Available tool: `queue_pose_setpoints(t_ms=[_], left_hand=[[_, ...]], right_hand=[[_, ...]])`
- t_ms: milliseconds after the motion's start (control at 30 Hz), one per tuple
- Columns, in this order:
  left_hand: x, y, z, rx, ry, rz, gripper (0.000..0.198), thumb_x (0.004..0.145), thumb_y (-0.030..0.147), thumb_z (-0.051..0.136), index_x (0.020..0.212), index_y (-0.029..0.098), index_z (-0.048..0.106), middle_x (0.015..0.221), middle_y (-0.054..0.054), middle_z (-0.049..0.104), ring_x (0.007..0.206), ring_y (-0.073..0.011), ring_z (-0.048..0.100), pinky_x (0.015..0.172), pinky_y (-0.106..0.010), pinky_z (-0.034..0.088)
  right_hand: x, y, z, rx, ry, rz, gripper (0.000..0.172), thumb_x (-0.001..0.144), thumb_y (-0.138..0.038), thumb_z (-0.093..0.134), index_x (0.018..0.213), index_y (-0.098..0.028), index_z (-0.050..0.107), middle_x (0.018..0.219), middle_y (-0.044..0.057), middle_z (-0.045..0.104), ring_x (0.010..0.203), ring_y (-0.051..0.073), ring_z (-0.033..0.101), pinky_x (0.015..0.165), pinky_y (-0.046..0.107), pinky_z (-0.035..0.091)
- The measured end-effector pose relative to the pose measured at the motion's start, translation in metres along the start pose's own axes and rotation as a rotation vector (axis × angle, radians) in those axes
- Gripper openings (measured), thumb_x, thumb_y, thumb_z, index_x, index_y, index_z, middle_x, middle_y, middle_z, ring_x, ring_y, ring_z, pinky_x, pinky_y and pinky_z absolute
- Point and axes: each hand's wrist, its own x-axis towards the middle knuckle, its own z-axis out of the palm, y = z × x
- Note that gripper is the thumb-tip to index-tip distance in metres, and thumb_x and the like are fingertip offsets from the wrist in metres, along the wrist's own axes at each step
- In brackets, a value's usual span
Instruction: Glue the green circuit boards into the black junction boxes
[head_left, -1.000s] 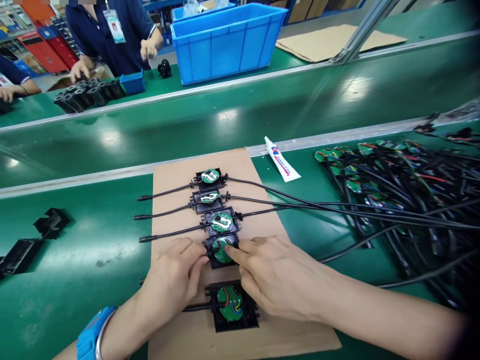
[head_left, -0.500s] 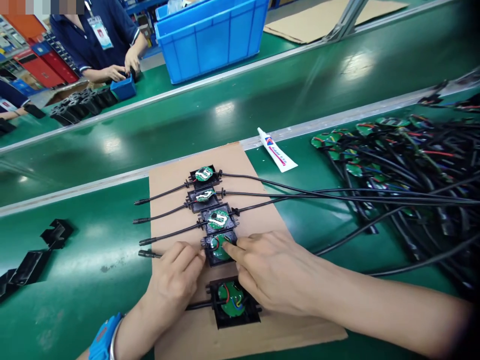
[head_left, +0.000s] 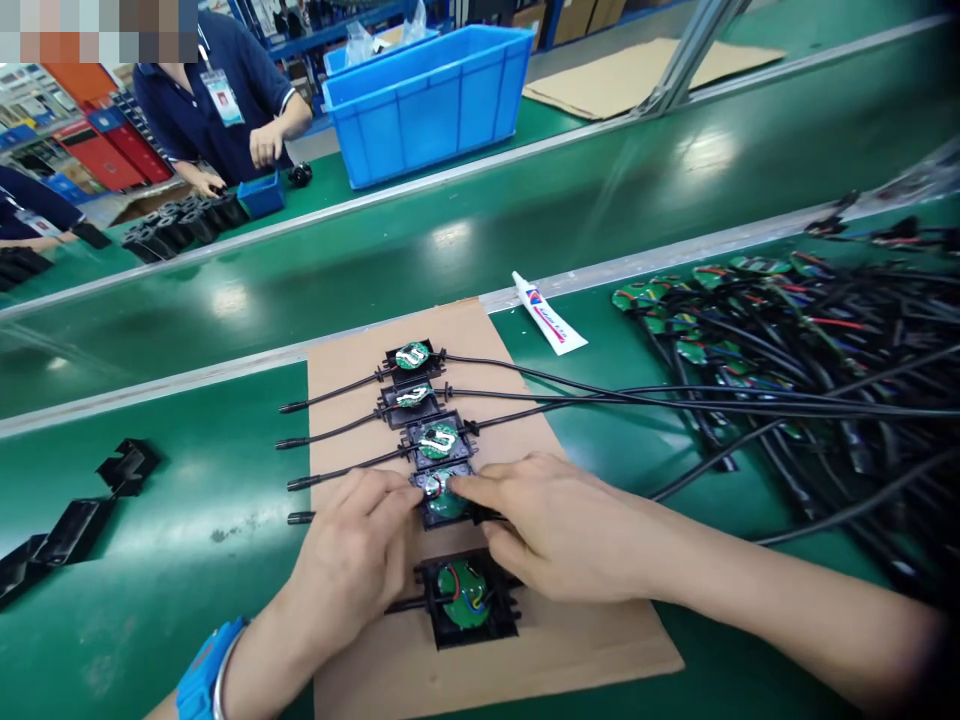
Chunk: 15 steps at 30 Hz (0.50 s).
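Observation:
Five black housings with green circuit boards stand in a column on a cardboard sheet (head_left: 585, 650). At the fourth housing (head_left: 448, 505), my left hand (head_left: 360, 545) has its fingers pressed together at the left edge, around the cable entry. My right hand (head_left: 559, 520) reaches in from the right, its index fingertip on that board and its other fingers curled beside the housing. Below the hands lies the nearest housing (head_left: 466, 600), its board showing red, blue and yellow wires. The upper three boards (head_left: 412, 356) carry white strips, with black cables running out both sides.
A white tube (head_left: 550, 315) lies above the cardboard. Boards with tangled black cables (head_left: 810, 350) are piled at the right. Black casings (head_left: 75, 530) lie at the left. Across the bench are a blue bin (head_left: 431, 115) and a person (head_left: 225, 100) handling black parts.
My left fingers have shifted right, onto the fourth housing's edge. My right index fingertip stays on its board. The view has shifted slightly, and the person across has moved their hands apart.

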Motion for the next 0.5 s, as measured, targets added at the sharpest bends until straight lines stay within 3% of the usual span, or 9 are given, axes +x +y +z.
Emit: queue_pose_setpoints(t_ms=[133, 233, 367, 500], left_hand=[[0.005, 0.008, 0.009, -0.021, -0.108, 0.119, 0.03, 0.087, 0.003, 0.045, 0.111, 0.014, 0.059, 0.11, -0.009, 0.064, 0.095, -0.0227, 0.058, 0.086, -0.04, 0.051], [0.005, 0.009, 0.016, -0.033, -0.138, 0.132, 0.029, 0.087, 0.001, 0.041, 0.104, 0.014, 0.06, 0.111, -0.008, 0.065, 0.096, -0.0221, 0.059, 0.088, -0.04, 0.05], [0.002, 0.007, 0.02, -0.019, -0.19, 0.1, 0.028, 0.086, -0.001, 0.039, 0.1, 0.015, 0.059, 0.119, -0.008, 0.063, 0.104, -0.0229, 0.058, 0.09, -0.039, 0.05], [0.002, 0.008, 0.023, -0.002, -0.201, 0.106, 0.029, 0.084, -0.001, 0.039, 0.099, 0.014, 0.058, 0.117, -0.009, 0.063, 0.103, -0.023, 0.058, 0.091, -0.038, 0.05]], right_hand=[[-0.003, 0.004, -0.009, 0.048, -0.052, 0.095, 0.012, 0.078, -0.015, 0.049, 0.089, -0.018, 0.054, 0.071, 0.002, 0.062, 0.066, 0.019, 0.058, 0.06, 0.028, 0.037], [-0.003, 0.002, -0.012, 0.054, -0.075, 0.132, 0.005, 0.08, -0.015, 0.049, 0.08, -0.019, 0.052, 0.069, 0.001, 0.059, 0.066, 0.018, 0.057, 0.06, 0.027, 0.036], [-0.003, 0.002, -0.007, 0.055, -0.065, 0.104, 0.013, 0.087, -0.015, 0.043, 0.077, -0.019, 0.05, 0.071, 0.002, 0.059, 0.064, 0.016, 0.054, 0.059, 0.027, 0.034], [-0.002, 0.009, 0.011, 0.114, 0.046, 0.142, 0.021, 0.095, -0.019, 0.031, 0.081, -0.018, 0.047, 0.07, 0.003, 0.057, 0.06, 0.016, 0.051, 0.058, 0.028, 0.034]])
